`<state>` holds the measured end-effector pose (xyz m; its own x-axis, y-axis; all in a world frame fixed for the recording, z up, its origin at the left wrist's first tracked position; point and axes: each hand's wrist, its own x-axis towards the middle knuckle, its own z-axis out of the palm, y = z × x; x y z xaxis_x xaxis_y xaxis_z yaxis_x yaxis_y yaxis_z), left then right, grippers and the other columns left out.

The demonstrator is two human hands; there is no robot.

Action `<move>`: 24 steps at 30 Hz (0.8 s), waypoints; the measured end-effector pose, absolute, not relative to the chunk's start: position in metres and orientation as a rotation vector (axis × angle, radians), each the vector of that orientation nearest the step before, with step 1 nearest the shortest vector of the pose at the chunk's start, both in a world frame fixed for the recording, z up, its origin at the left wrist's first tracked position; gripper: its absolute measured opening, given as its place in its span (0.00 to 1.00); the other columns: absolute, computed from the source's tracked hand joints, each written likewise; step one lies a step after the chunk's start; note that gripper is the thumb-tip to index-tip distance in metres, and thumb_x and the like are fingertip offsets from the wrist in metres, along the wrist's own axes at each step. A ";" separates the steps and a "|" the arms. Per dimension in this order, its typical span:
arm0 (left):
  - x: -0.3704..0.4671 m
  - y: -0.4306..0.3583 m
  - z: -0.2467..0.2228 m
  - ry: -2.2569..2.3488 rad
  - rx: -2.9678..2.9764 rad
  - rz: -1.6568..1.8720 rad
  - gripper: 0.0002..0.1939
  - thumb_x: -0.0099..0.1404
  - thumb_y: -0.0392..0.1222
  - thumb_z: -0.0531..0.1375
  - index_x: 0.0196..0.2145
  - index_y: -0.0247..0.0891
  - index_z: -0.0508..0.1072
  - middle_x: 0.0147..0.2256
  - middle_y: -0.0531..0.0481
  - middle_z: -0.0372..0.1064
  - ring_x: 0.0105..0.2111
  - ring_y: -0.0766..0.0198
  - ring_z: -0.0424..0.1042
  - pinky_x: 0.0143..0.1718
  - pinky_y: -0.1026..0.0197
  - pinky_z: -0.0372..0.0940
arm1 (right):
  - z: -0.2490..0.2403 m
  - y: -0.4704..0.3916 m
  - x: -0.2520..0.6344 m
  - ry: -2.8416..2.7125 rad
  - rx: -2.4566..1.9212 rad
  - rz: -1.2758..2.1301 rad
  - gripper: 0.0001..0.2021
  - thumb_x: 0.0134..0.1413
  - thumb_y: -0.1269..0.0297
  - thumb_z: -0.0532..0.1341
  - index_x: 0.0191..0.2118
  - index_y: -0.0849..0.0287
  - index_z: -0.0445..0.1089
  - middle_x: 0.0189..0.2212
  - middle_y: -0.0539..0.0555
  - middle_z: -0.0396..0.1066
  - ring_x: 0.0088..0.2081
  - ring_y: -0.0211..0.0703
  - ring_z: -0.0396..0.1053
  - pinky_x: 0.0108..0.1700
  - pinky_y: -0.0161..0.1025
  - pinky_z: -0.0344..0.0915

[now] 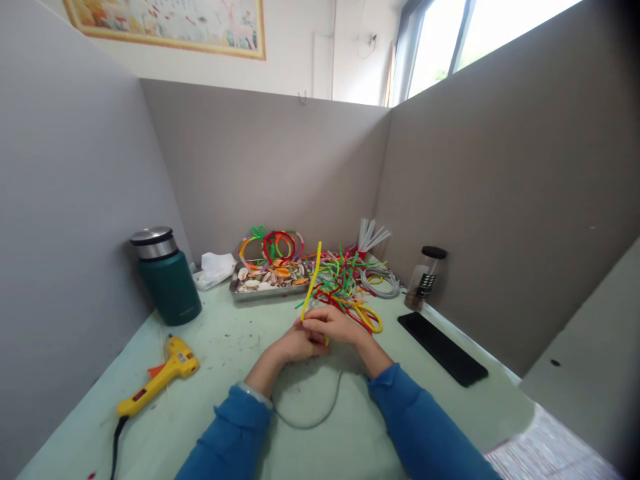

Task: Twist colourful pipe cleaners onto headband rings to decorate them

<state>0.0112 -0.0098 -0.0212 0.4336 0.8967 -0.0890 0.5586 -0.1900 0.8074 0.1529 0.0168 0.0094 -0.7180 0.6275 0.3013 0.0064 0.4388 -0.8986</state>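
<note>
My left hand (296, 344) and my right hand (332, 325) are together over the middle of the table. Both have their fingers closed around a thin yellow tube (314, 280), whose long end sticks up past the fingers. A short yellow piece shows again below my right hand; the fingers hide the stretch between. A thin grey wire (313, 427) curves across the table beneath my wrists, and I cannot tell whether it joins the tube. Just beyond my right hand lies a tangle of red, green and yellow strips (343, 273).
A metal tray (270, 293) of shells with coloured rings (280, 247) stands behind. At left are a glue gun (163, 380), a green flask (170, 287) and tissues (216, 268). A grey wire coil (383, 283), clear bottle (424, 280) and black slab (443, 348) lie right. Partitions enclose the table.
</note>
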 end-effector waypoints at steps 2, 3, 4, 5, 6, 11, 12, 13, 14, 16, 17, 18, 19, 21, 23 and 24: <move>0.009 -0.008 -0.022 1.214 1.890 0.522 0.11 0.51 0.45 0.59 0.18 0.34 0.69 0.18 0.53 0.62 0.20 0.69 0.57 0.24 0.65 0.52 | 0.008 0.021 0.150 -1.945 -0.588 1.218 0.11 0.51 0.58 0.59 0.31 0.60 0.74 0.22 0.49 0.65 0.26 0.36 0.59 0.28 0.34 0.55; 0.008 -0.007 -0.023 1.206 1.888 0.525 0.13 0.52 0.47 0.58 0.19 0.34 0.70 0.18 0.52 0.63 0.20 0.69 0.57 0.23 0.65 0.52 | 0.006 0.024 0.150 -1.851 -0.631 1.182 0.12 0.52 0.57 0.59 0.31 0.60 0.74 0.20 0.48 0.63 0.24 0.35 0.58 0.27 0.34 0.53; 0.007 -0.005 -0.025 1.203 1.877 0.532 0.14 0.53 0.48 0.57 0.21 0.33 0.72 0.19 0.52 0.64 0.20 0.69 0.56 0.23 0.65 0.51 | 0.003 0.028 0.150 -1.754 -0.675 1.165 0.13 0.52 0.56 0.58 0.31 0.60 0.73 0.19 0.47 0.61 0.22 0.34 0.55 0.24 0.33 0.51; 0.007 -0.004 -0.026 1.208 1.858 0.545 0.15 0.54 0.49 0.56 0.23 0.33 0.73 0.19 0.52 0.64 0.19 0.70 0.56 0.22 0.65 0.51 | 0.000 0.032 0.151 -1.670 -0.714 1.172 0.14 0.53 0.54 0.57 0.31 0.60 0.72 0.19 0.47 0.60 0.20 0.33 0.53 0.22 0.33 0.49; 0.006 -0.003 -0.027 1.222 1.835 0.564 0.16 0.55 0.49 0.56 0.25 0.32 0.74 0.19 0.52 0.65 0.19 0.70 0.55 0.22 0.65 0.50 | -0.004 0.036 0.152 -1.610 -0.750 1.192 0.15 0.53 0.53 0.57 0.31 0.60 0.71 0.19 0.47 0.61 0.19 0.32 0.52 0.21 0.33 0.47; 0.005 0.001 -0.028 1.249 1.742 0.674 0.17 0.55 0.50 0.55 0.27 0.32 0.74 0.18 0.53 0.63 0.18 0.71 0.53 0.21 0.64 0.47 | -0.022 0.042 0.156 -1.724 -0.843 1.322 0.16 0.49 0.51 0.61 0.25 0.61 0.66 0.17 0.45 0.59 0.18 0.31 0.54 0.20 0.32 0.48; 0.004 0.001 -0.026 1.242 1.718 0.694 0.18 0.55 0.51 0.55 0.26 0.32 0.73 0.18 0.53 0.62 0.17 0.71 0.52 0.21 0.64 0.47 | -0.024 0.041 0.157 -1.764 -0.827 1.343 0.16 0.49 0.51 0.61 0.24 0.61 0.65 0.16 0.45 0.59 0.18 0.31 0.55 0.20 0.32 0.49; 0.003 0.000 -0.024 1.235 1.691 0.712 0.18 0.54 0.52 0.56 0.26 0.32 0.72 0.18 0.53 0.61 0.17 0.71 0.51 0.20 0.64 0.46 | -0.025 0.040 0.158 -1.785 -0.804 1.360 0.16 0.49 0.51 0.61 0.24 0.61 0.65 0.16 0.45 0.58 0.18 0.31 0.55 0.21 0.31 0.49; 0.002 0.000 -0.022 1.230 1.662 0.724 0.18 0.54 0.53 0.56 0.25 0.32 0.71 0.17 0.54 0.60 0.17 0.72 0.50 0.20 0.64 0.44 | -0.026 0.039 0.159 -1.789 -0.780 1.374 0.16 0.50 0.51 0.61 0.24 0.61 0.65 0.16 0.45 0.58 0.19 0.31 0.55 0.21 0.31 0.49; 0.000 -0.001 -0.017 1.228 1.623 0.741 0.19 0.53 0.54 0.57 0.22 0.33 0.69 0.16 0.55 0.57 0.16 0.73 0.48 0.19 0.64 0.42 | -0.027 0.038 0.160 -1.776 -0.745 1.388 0.16 0.50 0.52 0.61 0.24 0.61 0.64 0.16 0.45 0.59 0.19 0.31 0.54 0.22 0.31 0.49; -0.001 -0.001 -0.015 1.229 1.617 0.746 0.19 0.53 0.55 0.57 0.21 0.34 0.68 0.15 0.55 0.55 0.15 0.73 0.48 0.19 0.63 0.42 | -0.027 0.038 0.161 -1.769 -0.737 1.390 0.16 0.50 0.51 0.60 0.24 0.61 0.64 0.16 0.45 0.59 0.19 0.31 0.54 0.22 0.31 0.49; -0.002 -0.002 -0.013 1.227 1.617 0.754 0.19 0.53 0.54 0.58 0.20 0.34 0.67 0.15 0.55 0.54 0.15 0.73 0.47 0.19 0.63 0.41 | -0.026 0.038 0.161 -1.760 -0.735 1.385 0.17 0.50 0.51 0.60 0.23 0.61 0.63 0.16 0.45 0.58 0.19 0.31 0.53 0.22 0.32 0.48; -0.002 -0.002 -0.011 1.220 1.617 0.764 0.18 0.53 0.53 0.58 0.20 0.34 0.67 0.15 0.56 0.55 0.15 0.73 0.47 0.19 0.63 0.41 | -0.026 0.038 0.161 -1.749 -0.737 1.375 0.17 0.50 0.52 0.60 0.23 0.61 0.63 0.16 0.45 0.58 0.19 0.31 0.52 0.22 0.32 0.48; -0.002 -0.003 -0.009 1.186 1.606 0.793 0.15 0.50 0.50 0.61 0.22 0.34 0.67 0.17 0.55 0.58 0.16 0.73 0.49 0.20 0.64 0.43 | -0.027 0.038 0.161 -1.722 -0.750 1.346 0.17 0.51 0.52 0.60 0.22 0.61 0.62 0.15 0.44 0.57 0.18 0.31 0.51 0.22 0.32 0.46; -0.002 -0.004 -0.008 1.137 1.578 0.830 0.12 0.48 0.46 0.63 0.24 0.35 0.67 0.18 0.55 0.60 0.17 0.73 0.52 0.20 0.65 0.45 | -0.027 0.039 0.160 -1.699 -0.763 1.324 0.17 0.50 0.52 0.60 0.22 0.60 0.61 0.15 0.44 0.55 0.18 0.31 0.50 0.21 0.33 0.45; -0.001 -0.004 -0.008 1.112 1.565 0.845 0.12 0.47 0.45 0.64 0.24 0.35 0.67 0.18 0.55 0.60 0.18 0.72 0.53 0.21 0.65 0.46 | -0.028 0.039 0.160 -1.690 -0.766 1.315 0.17 0.50 0.52 0.60 0.22 0.60 0.61 0.15 0.43 0.54 0.18 0.31 0.50 0.21 0.33 0.45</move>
<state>-0.0013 -0.0041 -0.0080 0.3334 0.9428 -0.0065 0.2461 -0.0804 0.9659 0.1600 0.0392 -0.0275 -0.4603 0.8530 0.2460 -0.0290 0.2625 -0.9645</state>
